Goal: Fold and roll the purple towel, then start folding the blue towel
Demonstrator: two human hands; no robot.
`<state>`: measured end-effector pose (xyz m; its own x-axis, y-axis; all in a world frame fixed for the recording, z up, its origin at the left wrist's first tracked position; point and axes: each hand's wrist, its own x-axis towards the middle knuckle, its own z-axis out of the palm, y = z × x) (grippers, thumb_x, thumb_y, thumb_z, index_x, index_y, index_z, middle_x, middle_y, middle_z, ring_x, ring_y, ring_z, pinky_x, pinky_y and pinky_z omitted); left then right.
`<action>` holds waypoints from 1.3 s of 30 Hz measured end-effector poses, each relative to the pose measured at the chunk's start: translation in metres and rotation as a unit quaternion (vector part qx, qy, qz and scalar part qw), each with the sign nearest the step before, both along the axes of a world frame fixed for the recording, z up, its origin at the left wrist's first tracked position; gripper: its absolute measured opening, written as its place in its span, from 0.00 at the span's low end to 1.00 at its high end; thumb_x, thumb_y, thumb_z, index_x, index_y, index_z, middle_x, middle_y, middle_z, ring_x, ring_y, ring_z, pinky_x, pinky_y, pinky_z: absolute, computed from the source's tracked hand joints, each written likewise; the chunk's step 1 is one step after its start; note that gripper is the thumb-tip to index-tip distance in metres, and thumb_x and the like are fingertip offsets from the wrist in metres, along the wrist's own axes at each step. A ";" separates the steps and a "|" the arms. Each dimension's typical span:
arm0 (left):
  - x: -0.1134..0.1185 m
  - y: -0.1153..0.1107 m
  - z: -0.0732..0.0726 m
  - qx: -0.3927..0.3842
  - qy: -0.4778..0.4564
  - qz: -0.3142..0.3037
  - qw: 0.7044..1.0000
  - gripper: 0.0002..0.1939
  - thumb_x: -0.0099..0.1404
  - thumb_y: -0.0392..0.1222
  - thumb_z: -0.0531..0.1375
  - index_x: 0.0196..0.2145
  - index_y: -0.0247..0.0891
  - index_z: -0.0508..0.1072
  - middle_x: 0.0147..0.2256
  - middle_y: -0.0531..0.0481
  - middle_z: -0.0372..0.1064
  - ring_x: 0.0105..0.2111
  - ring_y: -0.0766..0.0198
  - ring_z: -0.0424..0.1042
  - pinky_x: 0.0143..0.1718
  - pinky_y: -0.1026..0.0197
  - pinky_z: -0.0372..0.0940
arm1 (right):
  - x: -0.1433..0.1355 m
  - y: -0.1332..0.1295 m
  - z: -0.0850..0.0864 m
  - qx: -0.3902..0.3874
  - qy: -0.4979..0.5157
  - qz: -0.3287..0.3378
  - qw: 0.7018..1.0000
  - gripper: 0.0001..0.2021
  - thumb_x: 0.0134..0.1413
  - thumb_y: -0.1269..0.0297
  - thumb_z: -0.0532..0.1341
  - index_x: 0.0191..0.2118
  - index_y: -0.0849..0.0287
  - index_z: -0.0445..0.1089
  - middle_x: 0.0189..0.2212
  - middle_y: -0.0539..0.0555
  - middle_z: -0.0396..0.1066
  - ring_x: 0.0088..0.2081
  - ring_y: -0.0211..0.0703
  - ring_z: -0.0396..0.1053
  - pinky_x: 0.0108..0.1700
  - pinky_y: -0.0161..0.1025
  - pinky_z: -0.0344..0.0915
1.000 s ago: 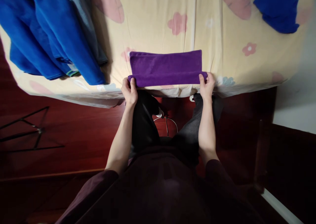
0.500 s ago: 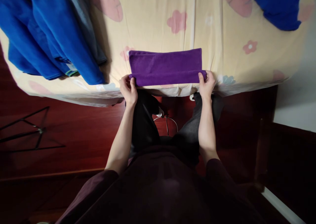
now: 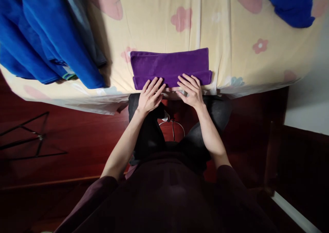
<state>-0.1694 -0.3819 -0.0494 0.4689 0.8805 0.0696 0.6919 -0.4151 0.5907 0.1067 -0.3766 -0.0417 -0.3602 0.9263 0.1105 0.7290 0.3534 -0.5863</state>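
Currently both hands lie flat, palms down and fingers spread, on the near edge of a folded purple towel (image 3: 169,65); neither grasps anything. Left hand (image 3: 150,96) presses the near strip left of centre, right hand (image 3: 190,92) presses it right of centre, fingertips close together but apart. Towel sits on the near edge of the bed, on a pale yellow sheet with pink flowers (image 3: 231,54), folded into a long band running left to right, with a narrower layer turned over along its near side. Step in hand, judged from the flat palms: smoothing and setting the latest fold rather than lifting. Next move would likely call for an outward sweep of the palms toward the two short ends to flatten the layer, then a fresh pinch at the corners for a crosswise fold; layers look aligned, the near strip reaching slightly past the right end. Elsewhere: blue garments (image 3: 46,37) heaped at far left, overlapping a grey one; another blue cloth (image 3: 290,3) at far right, well apart from the towel. Dark red floor (image 3: 77,130) below.
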 end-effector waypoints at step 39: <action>-0.065 0.064 -0.015 -0.034 -0.142 0.148 0.978 0.16 0.62 0.43 0.64 0.48 0.45 0.81 0.54 0.45 0.79 0.62 0.45 0.72 0.71 0.33 0.61 | 0.095 0.057 -0.034 0.007 0.115 -0.133 0.984 0.21 0.61 0.71 0.63 0.57 0.50 0.80 0.58 0.52 0.79 0.65 0.61 0.73 0.72 0.70 0.65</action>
